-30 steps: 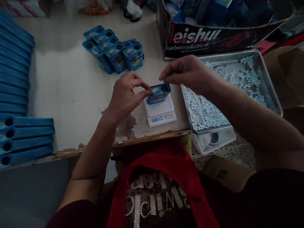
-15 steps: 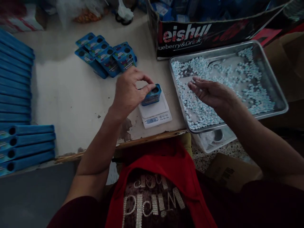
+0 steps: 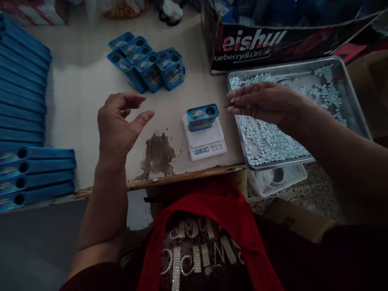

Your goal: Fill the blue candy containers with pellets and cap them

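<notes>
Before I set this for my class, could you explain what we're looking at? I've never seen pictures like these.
There is no machine here: a person works with two bare hands, seen by one camera worn on the head, looking forward and down. On the table, a small blue box stands on a white scale. Beyond the left hand are more blue boxes. To the right lies a metal tray of small pale pieces. The left hand is open and holds nothing. The right hand is above the tray's near side; whether its fingertips pinch a piece is hard to tell.
</notes>
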The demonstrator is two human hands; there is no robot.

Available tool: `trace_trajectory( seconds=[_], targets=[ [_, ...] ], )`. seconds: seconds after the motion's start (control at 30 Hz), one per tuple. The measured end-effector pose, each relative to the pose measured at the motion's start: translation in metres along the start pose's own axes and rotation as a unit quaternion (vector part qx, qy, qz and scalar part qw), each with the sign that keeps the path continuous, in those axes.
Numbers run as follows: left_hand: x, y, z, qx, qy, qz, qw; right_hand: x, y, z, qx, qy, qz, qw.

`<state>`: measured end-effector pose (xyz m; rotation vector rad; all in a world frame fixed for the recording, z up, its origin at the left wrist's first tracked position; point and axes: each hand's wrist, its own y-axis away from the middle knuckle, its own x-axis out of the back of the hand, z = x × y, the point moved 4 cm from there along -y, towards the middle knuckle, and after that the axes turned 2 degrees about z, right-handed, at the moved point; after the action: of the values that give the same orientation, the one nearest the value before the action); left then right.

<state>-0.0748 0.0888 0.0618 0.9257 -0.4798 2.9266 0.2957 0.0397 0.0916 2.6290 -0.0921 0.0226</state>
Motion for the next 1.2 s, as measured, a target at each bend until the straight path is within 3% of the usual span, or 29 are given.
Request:
trace_trajectory(
  seconds=[0.2,0.47,0.7,0.8,0.9,1.07,1.2],
  targets=[
    [-0.009,0.000,-0.021,0.010,0.055,-0.019,0.998,-0.025,0.001,-0.033,0.094,0.150,-0.033,0.984],
    [-0.023,0.007,-0.026,-0.008,0.052,-0.097,0.994,-0.053,0.002,-0.040,0.139,0.214,-0.063,0.965],
    [-0.026,0.011,-0.021,0.011,0.055,-0.108,0.993,-0.055,-0.004,-0.036,0.169,0.317,-0.072,0.931],
    [-0.024,0.010,-0.020,0.028,0.046,-0.108,0.993,-0.046,-0.003,-0.037,0.169,0.259,-0.052,0.949],
    [-0.023,0.008,-0.019,0.030,0.044,-0.101,0.993,-0.021,-0.006,-0.031,0.119,0.109,0.019,0.987],
    [-0.027,0.005,-0.017,0.019,0.055,-0.102,0.993,0.033,-0.017,0.017,-0.003,-0.063,0.140,0.988],
    [-0.035,0.004,-0.011,0.021,0.057,-0.124,0.990,0.053,-0.018,0.049,0.013,-0.064,0.143,0.988]
  ],
)
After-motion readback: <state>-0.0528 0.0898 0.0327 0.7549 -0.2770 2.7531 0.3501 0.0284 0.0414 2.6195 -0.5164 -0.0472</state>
